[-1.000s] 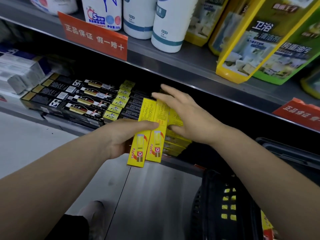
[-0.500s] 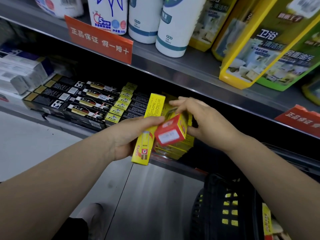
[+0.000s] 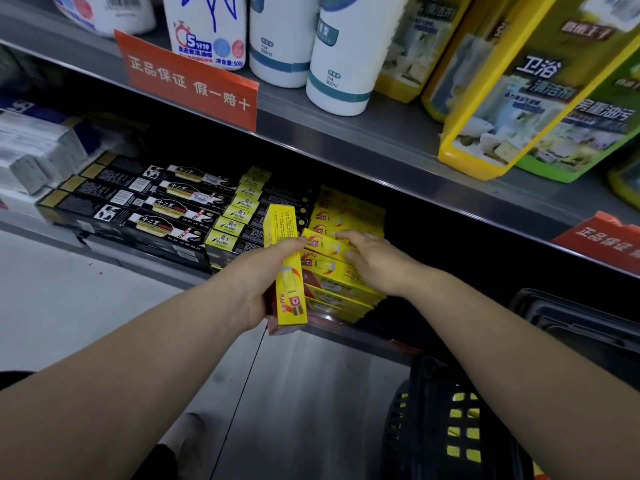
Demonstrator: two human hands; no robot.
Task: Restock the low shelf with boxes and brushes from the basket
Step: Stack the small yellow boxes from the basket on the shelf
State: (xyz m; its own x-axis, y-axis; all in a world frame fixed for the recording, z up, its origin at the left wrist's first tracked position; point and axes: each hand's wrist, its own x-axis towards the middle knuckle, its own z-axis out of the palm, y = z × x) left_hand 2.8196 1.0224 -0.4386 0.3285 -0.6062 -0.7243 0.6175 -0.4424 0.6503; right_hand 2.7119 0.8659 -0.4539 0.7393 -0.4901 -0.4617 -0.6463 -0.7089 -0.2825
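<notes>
Fingers and thumb of your left hand (image 3: 256,289) are curled round a yellow box (image 3: 289,271), which you hold just over the front edge of the low shelf (image 3: 138,260) with its long side pointing into the shelf. A red end shows below that box at your palm; whether it belongs to a second box behind is hard to tell. Your right hand (image 3: 377,265) lies on the stack of yellow boxes (image 3: 346,216) near the shelf's front edge, fingers fairly straight across the top box and gripping nothing; its thumb is hidden. The held box touches the stack's left side. Left of the stack lie rows of black boxes (image 3: 156,209), their far ends lost in shadow. The shelf's right end is dark and unreadable. Your basket (image 3: 433,427) sits at the lower right, cut off by the frame, with only yellow patches showing through its holes; no brushes can be made out
</notes>
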